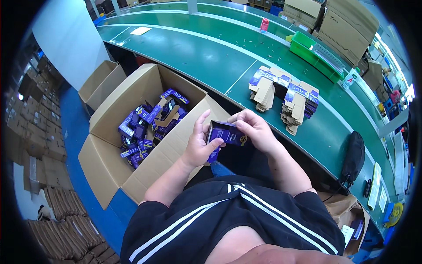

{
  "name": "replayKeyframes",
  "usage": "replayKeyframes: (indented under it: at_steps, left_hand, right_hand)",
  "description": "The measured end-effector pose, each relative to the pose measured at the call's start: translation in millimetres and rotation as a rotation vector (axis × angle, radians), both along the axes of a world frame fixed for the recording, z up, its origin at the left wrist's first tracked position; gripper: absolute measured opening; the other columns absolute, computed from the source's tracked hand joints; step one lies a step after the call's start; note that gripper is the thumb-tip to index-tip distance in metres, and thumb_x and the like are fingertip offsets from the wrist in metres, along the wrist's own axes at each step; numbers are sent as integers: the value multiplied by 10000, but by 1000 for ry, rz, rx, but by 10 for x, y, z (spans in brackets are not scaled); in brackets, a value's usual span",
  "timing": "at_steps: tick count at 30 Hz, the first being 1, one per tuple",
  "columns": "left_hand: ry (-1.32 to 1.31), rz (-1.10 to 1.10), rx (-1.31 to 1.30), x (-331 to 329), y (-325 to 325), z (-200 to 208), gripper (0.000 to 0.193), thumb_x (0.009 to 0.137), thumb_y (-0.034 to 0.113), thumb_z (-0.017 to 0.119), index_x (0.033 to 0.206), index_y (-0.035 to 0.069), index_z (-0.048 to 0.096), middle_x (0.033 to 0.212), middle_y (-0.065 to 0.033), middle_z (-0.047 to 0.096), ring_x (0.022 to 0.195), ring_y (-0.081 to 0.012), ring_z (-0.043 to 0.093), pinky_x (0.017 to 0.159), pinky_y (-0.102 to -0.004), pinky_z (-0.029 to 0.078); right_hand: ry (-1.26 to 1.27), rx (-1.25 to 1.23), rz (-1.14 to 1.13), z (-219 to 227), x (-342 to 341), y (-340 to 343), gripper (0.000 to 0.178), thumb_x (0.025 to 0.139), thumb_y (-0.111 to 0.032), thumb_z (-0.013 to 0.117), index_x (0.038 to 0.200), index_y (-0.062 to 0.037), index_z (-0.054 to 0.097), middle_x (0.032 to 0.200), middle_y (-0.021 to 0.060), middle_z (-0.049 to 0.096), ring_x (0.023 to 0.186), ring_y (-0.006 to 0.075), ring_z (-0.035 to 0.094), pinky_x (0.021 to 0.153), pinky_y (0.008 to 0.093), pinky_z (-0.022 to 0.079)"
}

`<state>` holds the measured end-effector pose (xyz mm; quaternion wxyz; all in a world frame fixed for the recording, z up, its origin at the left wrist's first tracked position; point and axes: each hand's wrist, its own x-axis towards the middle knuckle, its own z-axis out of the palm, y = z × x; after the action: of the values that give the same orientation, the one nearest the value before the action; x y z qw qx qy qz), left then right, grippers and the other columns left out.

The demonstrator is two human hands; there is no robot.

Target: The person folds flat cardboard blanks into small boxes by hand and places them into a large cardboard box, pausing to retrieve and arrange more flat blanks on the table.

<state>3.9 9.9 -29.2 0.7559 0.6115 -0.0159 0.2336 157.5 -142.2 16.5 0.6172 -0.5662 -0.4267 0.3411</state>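
Observation:
Between my two hands, in front of my chest, is a small purple printed carton (224, 132) with an opening on its upper side. My left hand (200, 141) grips its left side, thumb across the front. My right hand (255, 130) pinches its upper right edge with thumb and fingers. To the left stands a large open cardboard box (118, 92) holding many purple cartons (151, 116) in a loose heap. Stacks of flattened purple cartons (299, 103), their brown insides partly showing, lie on the green table to the right.
The long green table (193, 55) curves across the far side. On it are a green plastic bin (307, 50), a small red item (264, 25), a white bottle (350, 78) and a black pouch (353, 156). Another cardboard box (103, 81) stands behind the large one. Folded cardboard (66, 224) lies at lower left.

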Motion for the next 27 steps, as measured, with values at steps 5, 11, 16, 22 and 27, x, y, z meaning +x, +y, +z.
replayKeyframes:
  at_steps: [5,11,16,22,27]
  left_hand:
    - [4,-89,41,-25,34,10,712,911,71,607,1487,104,190,1115,-204,562,786,-190,642,697,-281,564]
    - [35,-90,-10,-49,26,58,573,929,83,582,1433,99,311,1107,-180,564,782,-178,641,680,-267,557]
    - [115,-38,-78,-19,68,53,430,937,92,575,1335,98,411,1083,-151,561,762,-175,636,669,-260,551]
    - [151,172,290,-10,33,116,303,941,114,581,1223,101,472,1061,-136,549,771,-185,629,662,-259,544]
    - [-7,299,540,4,-7,53,301,935,107,585,1219,95,488,1077,-138,534,838,-193,609,667,-261,539]
  right_hand:
    - [68,-141,45,85,36,2,240,960,-145,509,1143,-29,611,1119,119,605,1032,229,577,924,333,471]
    - [-130,-85,173,146,-9,-11,293,962,-140,522,1215,-25,614,1122,99,617,1060,246,574,920,346,476]
    - [-434,85,-104,-9,-52,75,263,914,-92,593,1161,-19,646,1113,91,626,1060,247,576,893,324,490]
    - [-1052,93,-314,12,-168,104,258,835,-42,671,1092,-16,672,1085,106,631,1002,264,597,859,318,507]
    - [-1117,223,-370,-109,-234,115,259,804,-28,693,1062,-17,675,1039,112,640,936,269,614,820,327,524]
